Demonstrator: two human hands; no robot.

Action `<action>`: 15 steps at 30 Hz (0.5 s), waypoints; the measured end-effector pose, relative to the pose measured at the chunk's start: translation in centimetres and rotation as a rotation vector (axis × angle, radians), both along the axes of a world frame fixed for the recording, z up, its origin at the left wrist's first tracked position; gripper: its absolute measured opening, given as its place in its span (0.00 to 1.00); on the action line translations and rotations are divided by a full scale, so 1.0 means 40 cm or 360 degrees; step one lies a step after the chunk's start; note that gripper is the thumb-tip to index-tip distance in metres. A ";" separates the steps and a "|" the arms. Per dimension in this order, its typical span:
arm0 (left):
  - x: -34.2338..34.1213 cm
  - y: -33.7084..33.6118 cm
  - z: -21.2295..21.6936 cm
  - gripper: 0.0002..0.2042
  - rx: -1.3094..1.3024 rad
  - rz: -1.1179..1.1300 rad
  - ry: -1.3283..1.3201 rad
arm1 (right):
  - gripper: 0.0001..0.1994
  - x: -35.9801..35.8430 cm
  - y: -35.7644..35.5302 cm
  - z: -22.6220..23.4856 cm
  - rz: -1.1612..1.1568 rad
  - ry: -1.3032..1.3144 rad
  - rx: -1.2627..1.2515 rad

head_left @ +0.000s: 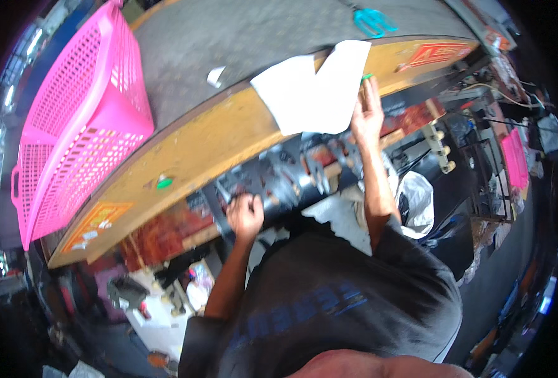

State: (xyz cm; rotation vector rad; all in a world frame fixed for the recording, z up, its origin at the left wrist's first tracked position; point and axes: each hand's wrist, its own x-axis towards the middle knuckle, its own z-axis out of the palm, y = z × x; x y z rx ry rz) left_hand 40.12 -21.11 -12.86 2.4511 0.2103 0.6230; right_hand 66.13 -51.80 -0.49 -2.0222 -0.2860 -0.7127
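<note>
My right hand (367, 116) lies flat against the yellow wooden table edge (197, 151), fingers stretched out and touching the right border of a white sheet (310, 94) that hangs over that edge. A small green bit (368, 77) shows at my fingertips. My left hand (245, 215) is curled into a fist on a dark metal part (285, 186) of the machinery under the table. What exactly it grips is hidden by the fingers.
A pink plastic basket (83, 120) stands on the grey tabletop at the left. Teal scissors (373, 21) lie at the far edge and a small white scrap (214, 77) near the middle. A white plastic bag (417, 201) and cluttered racks are to my right.
</note>
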 end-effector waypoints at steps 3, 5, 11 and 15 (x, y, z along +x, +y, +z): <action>0.077 0.045 -0.006 0.10 0.0010 0.0095 -0.0013 | 0.27 -0.056 0.019 -0.041 -0.0072 0.0543 0.0565; 0.116 0.060 -0.002 0.10 0.0152 0.0086 0.0133 | 0.18 -0.101 0.039 -0.109 0.0211 0.0348 -0.0087; 0.157 0.053 0.018 0.07 0.0221 0.0217 -0.0232 | 0.07 -0.150 0.160 -0.285 0.0675 0.0088 -0.0731; 0.172 0.040 0.025 0.14 0.0048 0.0336 0.0032 | 0.11 -0.133 0.174 -0.301 0.0583 0.0011 -0.0698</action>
